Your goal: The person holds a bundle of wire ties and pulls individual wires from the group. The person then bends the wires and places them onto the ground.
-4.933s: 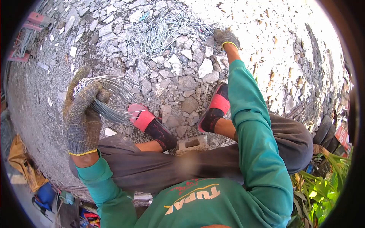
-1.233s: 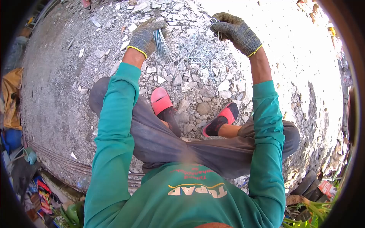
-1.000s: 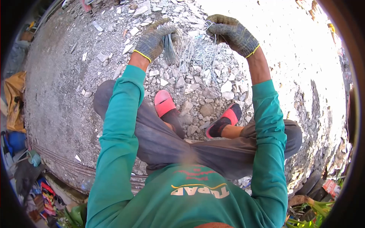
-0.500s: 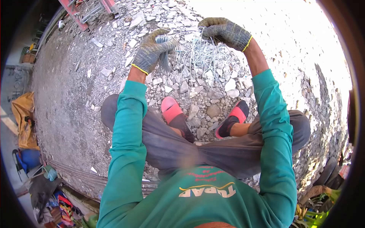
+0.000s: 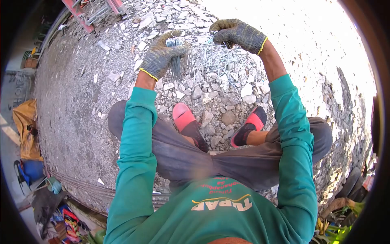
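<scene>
My left hand [image 5: 163,55], in a grey knitted work glove with a yellow cuff edge, is closed around a bundle of thin wire [image 5: 176,63] whose ends hang below the fingers. To its right, my right hand [image 5: 237,34], gloved the same way, has its fingers curled and pinched on strands of thin wire. A loose tangle of wire [image 5: 223,63] lies on the broken stones beneath and between both hands. A few strands stretch across the gap from one hand to the other. The right fingertips are partly hidden.
Rubble [image 5: 207,118] covers the ground around my two red-and-black shoes [image 5: 185,118]. A red metal frame [image 5: 81,16] stands at the upper left. An orange-brown cloth [image 5: 26,130] and a blue object [image 5: 32,170] are at the left edge; plants [image 5: 337,234] grow at the lower right.
My right hand has shifted very slightly to the left, with the wire strands near it moving a little. My left hand stays almost still on its bundle.
</scene>
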The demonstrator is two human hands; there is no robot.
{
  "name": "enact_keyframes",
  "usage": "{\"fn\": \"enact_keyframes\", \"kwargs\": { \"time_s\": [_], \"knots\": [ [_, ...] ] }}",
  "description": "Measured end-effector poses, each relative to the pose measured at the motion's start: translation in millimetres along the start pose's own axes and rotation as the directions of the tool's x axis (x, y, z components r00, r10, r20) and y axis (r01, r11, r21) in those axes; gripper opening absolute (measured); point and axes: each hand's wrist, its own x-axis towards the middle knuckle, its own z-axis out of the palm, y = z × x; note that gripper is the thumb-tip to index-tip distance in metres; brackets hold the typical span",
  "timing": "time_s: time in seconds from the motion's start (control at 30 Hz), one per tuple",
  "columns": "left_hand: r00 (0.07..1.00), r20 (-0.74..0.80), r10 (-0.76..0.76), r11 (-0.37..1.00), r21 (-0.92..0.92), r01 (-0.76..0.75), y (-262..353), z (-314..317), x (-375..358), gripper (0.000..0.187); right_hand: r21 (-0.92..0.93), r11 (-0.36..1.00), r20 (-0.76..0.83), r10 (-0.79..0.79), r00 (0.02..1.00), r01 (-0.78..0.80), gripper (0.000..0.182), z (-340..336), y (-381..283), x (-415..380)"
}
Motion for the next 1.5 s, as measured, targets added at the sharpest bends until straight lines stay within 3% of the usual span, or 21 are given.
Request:
{"fn": "enact_keyframes", "kwargs": {
  "time_s": [0.13, 0.2, 0.33, 0.43, 0.5, 0.53, 0.6, 0.73, 0.87, 0.93, 1.07, 1.1, 1.2, 1.27, 1.33, 1.4, 1.5],
  "knots": [
    [0.999, -0.037, -0.032, 0.991, 0.131, 0.036, 3, 0, -2, 0.056, 0.015, 1.000, 0.043, -0.024, 0.999, 0.024, 0.027, 2, -5, 1],
    [0.995, -0.094, -0.037, 0.999, 0.030, 0.040, 5, 1, -4, 0.059, 0.028, 0.999, 0.037, -0.023, 0.999, 0.022, 0.027, 5, -9, -3],
    [0.995, -0.103, 0.001, 1.000, 0.023, 0.001, 0, 1, -1, 0.060, 0.086, 0.996, 0.043, -0.025, 0.999, 0.021, 0.027, 9, 0, 3],
    [0.993, -0.107, 0.045, 0.995, -0.081, -0.054, -1, 6, -2, 0.061, 0.216, 0.976, -0.031, 0.035, 0.999, -0.027, 0.028, 12, 4, 3],
    [0.990, -0.091, 0.106, 0.994, 0.012, -0.105, -1, 4, 0, 0.061, 0.262, 0.965, 0.057, 0.006, 0.998, -0.021, 0.028, 8, 7, 5],
    [0.990, -0.091, 0.105, 0.994, 0.012, -0.104, 3, 8, -1, 0.061, 0.262, 0.965, 0.057, 0.007, 0.998, -0.022, 0.028, 8, 10, 6],
    [0.991, -0.072, 0.112, 0.978, 0.182, -0.098, 12, 15, -4, 0.057, 0.327, 0.945, 0.017, 0.017, 1.000, -0.021, 0.028, 11, 16, 8],
    [0.988, -0.045, 0.146, 0.975, 0.176, -0.136, 2, 16, -3, 0.054, 0.334, 0.942, -0.009, 0.023, 1.000, -0.019, 0.029, 18, 17, 4],
    [0.996, -0.015, 0.090, 0.996, 0.015, -0.089, -3, 9, -2, 0.047, 0.342, 0.939, -0.024, 0.045, 0.999, -0.034, 0.029, 22, 27, 8],
    [0.992, -0.029, 0.121, 0.953, -0.275, -0.124, -9, 5, 2, 0.042, 0.335, 0.942, -0.058, 0.041, 0.997, -0.019, 0.028, 23, 34, 6],
    [0.980, -0.111, 0.164, 0.915, -0.355, -0.193, -10, -9, 9, 0.034, 0.194, 0.974, -0.033, 0.123, 0.992, -0.115, 0.028, 11, 49, 1],
    [0.974, -0.160, 0.161, 0.873, -0.437, -0.216, -7, -10, 8, 0.040, 0.179, 0.971, -0.044, 0.165, 0.985, -0.155, 0.026, 9, 56, 1],
    [0.950, -0.201, 0.240, 0.849, -0.431, -0.306, -1, -23, 13, 0.035, 0.186, 0.958, -0.123, 0.243, 0.962, -0.219, 0.018, 8, 77, 0],
    [0.936, -0.298, 0.185, 0.804, -0.502, -0.319, 14, -12, 4, 0.024, 0.093, 0.947, -0.146, 0.318, 0.937, -0.307, 0.015, 7, 82, -1],
    [0.927, -0.308, 0.214, 0.870, -0.373, -0.324, 27, 2, -3, 0.002, 0.079, 0.948, -0.126, 0.318, 0.940, -0.310, 0.018, 6, 86, 1],
    [0.949, -0.277, 0.149, 0.865, -0.428, -0.260, 24, -9, -2, 0.008, 0.162, 0.959, -0.061, 0.243, 0.968, -0.231, 0.020, 5, 89, 2],
    [0.964, -0.253, 0.080, 0.884, -0.428, -0.186, 18, -19, 1, 0.007, 0.186, 0.962, -0.111, 0.223, 0.969, -0.200, 0.024, 5, 75, -2]
  ]
}}
